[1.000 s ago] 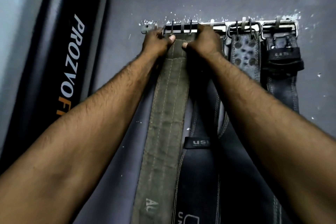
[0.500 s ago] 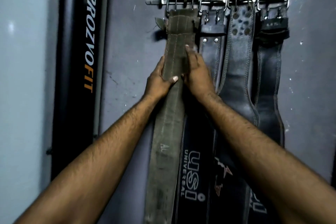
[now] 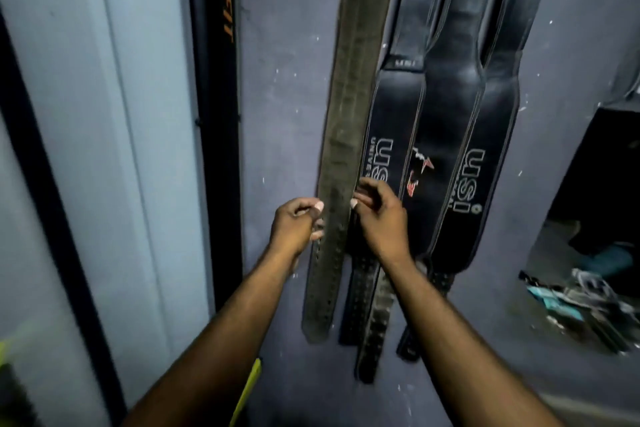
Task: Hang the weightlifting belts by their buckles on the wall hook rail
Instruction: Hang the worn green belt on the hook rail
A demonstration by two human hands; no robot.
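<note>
An olive-green weightlifting belt (image 3: 349, 97) hangs flat against the grey wall, and its top and buckle run out of the frame. The hook rail is out of view. My left hand (image 3: 298, 225) has curled fingers and pinches the belt's left edge just above its punched holes. My right hand (image 3: 381, 215) holds the opposite edge at the same height, thumb tip on the belt. Three black belts hang to the right: one lettered USI (image 3: 394, 121), a middle one (image 3: 446, 97) and another USI belt (image 3: 485, 149).
A tall black pad with orange letters (image 3: 218, 80) stands against the wall to the left, beside a pale panel (image 3: 121, 149). Loose clutter (image 3: 581, 302) lies on the floor at the right. A yellow strip (image 3: 247, 388) shows below my left forearm.
Both hands have slid down the olive belt from its buckle at the rail to its lower holed part. The view has dropped, so the rail has left the frame.
</note>
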